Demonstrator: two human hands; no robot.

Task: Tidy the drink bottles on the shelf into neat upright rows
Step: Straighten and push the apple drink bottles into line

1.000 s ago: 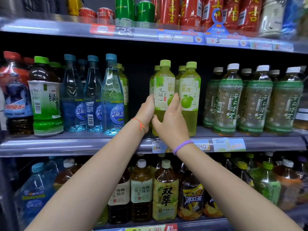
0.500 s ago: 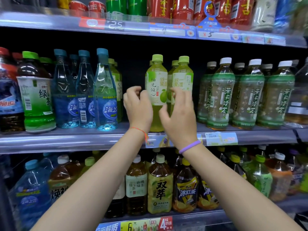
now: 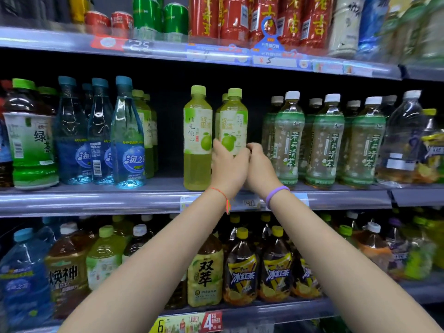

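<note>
Both hands have shifted right since the earlier frames, from the left pomelo bottle (image 3: 197, 138) to the right pomelo bottle (image 3: 233, 121). That left bottle now stands free and upright at the front edge of the middle shelf (image 3: 96, 198), label facing out.

Left hand (image 3: 229, 165): fingers curled round the lower left side of the right bottle, holding it. Right hand (image 3: 260, 168): fingers curled against the lower right side of the same bottle, holding it. The two hands touch each other in front of the bottle's base, which they hide.

The right bottle stands upright on the middle shelf, just beside the left bottle, with a narrow gap between them. Another green-capped bottle stands directly behind it.

Jasmine tea bottles (image 3: 289, 140), white-capped, stand in upright rows to the right, near the right hand. Blue water bottles (image 3: 127, 140) stand well apart to the left. A price tag (image 3: 249, 203) sits on the shelf rail between the wrists. Red cans (image 3: 230, 18) line the shelf above.
</note>
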